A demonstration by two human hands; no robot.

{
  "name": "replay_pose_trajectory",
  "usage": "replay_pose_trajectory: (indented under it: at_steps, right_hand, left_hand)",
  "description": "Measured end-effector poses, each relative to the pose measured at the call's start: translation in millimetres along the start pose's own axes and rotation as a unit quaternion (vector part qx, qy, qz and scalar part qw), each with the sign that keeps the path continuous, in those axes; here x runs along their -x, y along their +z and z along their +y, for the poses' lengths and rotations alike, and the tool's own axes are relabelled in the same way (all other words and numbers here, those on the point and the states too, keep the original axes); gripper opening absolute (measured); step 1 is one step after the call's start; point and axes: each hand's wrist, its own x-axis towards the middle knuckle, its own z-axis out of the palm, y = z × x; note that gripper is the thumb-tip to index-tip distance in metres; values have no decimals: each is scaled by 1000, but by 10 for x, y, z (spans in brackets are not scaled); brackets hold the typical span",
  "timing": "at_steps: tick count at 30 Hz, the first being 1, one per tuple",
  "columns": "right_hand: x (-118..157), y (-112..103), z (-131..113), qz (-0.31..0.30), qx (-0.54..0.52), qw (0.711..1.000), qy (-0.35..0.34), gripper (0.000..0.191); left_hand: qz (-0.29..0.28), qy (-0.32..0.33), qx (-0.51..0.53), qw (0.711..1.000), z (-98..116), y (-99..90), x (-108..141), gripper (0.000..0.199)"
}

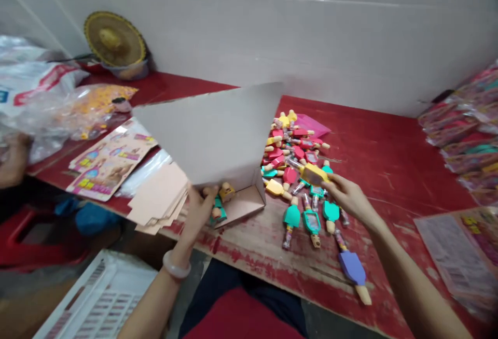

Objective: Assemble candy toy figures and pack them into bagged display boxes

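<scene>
My right hand [348, 196] pinches a yellow paddle-shaped toy [313, 174] by its tan end, above the toy pile. My left hand [201, 205] has its fingers curled at the left end of an open cardboard box [247, 201]; whether they grip a toy or the box wall is hidden. Beside those fingers, inside the box, lie a teal toy [218, 213] and a yellow toy [226, 192]. Several teal toys [291, 217] with clear tubes lie near the pile of red, yellow and teal toys [290, 147]. A purple toy [353, 268] rests nearer the table edge.
Pale cards [159, 196] and printed cards [112, 160] lie left of the box. Plastic bags [42, 85] are beyond. Another person's hand [16, 157] shows at far left. Packed bags [467, 131] stack at right. A white crate [105, 297] stands below the table.
</scene>
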Motion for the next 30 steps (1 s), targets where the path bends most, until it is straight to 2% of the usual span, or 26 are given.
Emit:
replay_pose_trajectory:
  at_steps: [2, 3, 5, 7, 10, 12, 14, 16, 20, 22, 24, 26, 28, 30]
  right_hand:
    - [340, -112, -346, -48, 22, 996, -73, 48]
    - [459, -82, -541, -75, 40, 988, -126, 44]
    - [572, 150, -932, -125, 104, 962, -220, 38]
    - [527, 521, -1261, -184, 185, 929, -264, 37]
    - [323, 1005, -1559, -261, 276, 882, -279, 35]
    - [195, 1149, -1666, -299, 296, 858, -295, 33]
    - [85, 1175, -1767, -327, 294, 842, -312, 29]
    - [-38, 1181, -1900, -345, 280, 842, -307, 23]
    - [-305, 1376, -2190, -351, 219, 879, -237, 21]
    - [-351, 1517, -2222, -335, 200, 896, -212, 27]
    - [-304, 1597, -2097, -303, 160, 918, -199, 36]
    - [-210, 1581, -1806, -235, 103, 955, -152, 40]
    - [-136, 1490, -1414, -145, 106, 982, -50, 34]
    - [-114, 1394, -1027, -84, 173, 980, 51, 29]
  left_hand:
    - [-4, -15, 6, 1000, -30, 86, 34, 39]
    - [-5, -22, 10, 1000, -45, 113, 45, 37]
    - [-4, -27, 21, 999, -74, 135, 56, 35]
    - [-10, -23, 27, 999, -97, 130, 57, 35]
    - [-18, -17, 30, 999, -115, 113, 53, 33]
    - [-25, -7, 33, 999, -121, 110, 55, 30]
    - [-28, -2, 36, 999, -128, 114, 58, 29]
    - [-27, -8, 36, 999, -138, 121, 59, 30]
    - [-22, -12, 36, 999, -154, 114, 34, 31]
    - [-27, -11, 48, 998, -152, 94, 6, 31]
    - [-37, -13, 58, 998, -145, 68, -26, 30]
    - [-49, -15, 59, 997, -142, 49, -57, 31]
    - [-52, -18, 57, 997, -147, 42, -86, 34]
    - [-55, -23, 62, 996, -158, 45, -114, 36]
